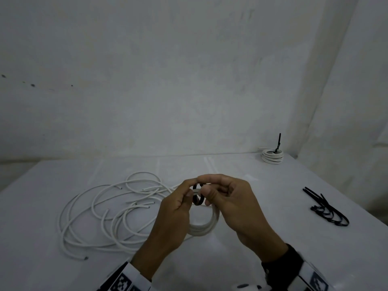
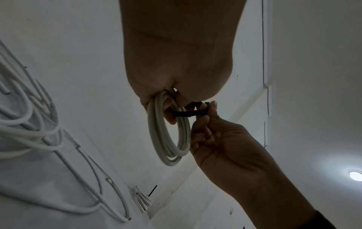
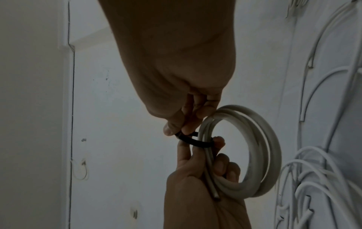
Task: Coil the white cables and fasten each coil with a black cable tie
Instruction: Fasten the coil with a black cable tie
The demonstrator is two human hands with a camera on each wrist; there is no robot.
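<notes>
A white cable coil (image 1: 202,228) hangs above the table's middle, gripped at its top by my left hand (image 1: 178,208). The same coil (image 2: 168,136) shows below the left palm, and in the right wrist view the coil (image 3: 260,148) stands beside the curled left fingers (image 3: 221,165). A black cable tie (image 1: 197,196) loops round the coil's strands. My right hand (image 1: 228,204) pinches the tie (image 3: 188,139) between thumb and forefinger. In the left wrist view the tie (image 2: 188,113) runs from the coil to the right fingertips (image 2: 212,108).
Several loose white cables (image 1: 109,208) sprawl on the white table (image 1: 262,206) to the left. A finished coil (image 1: 271,156) with an upright black tie stands at the far right corner. Spare black ties (image 1: 325,208) lie at the right edge. Walls close the back and right.
</notes>
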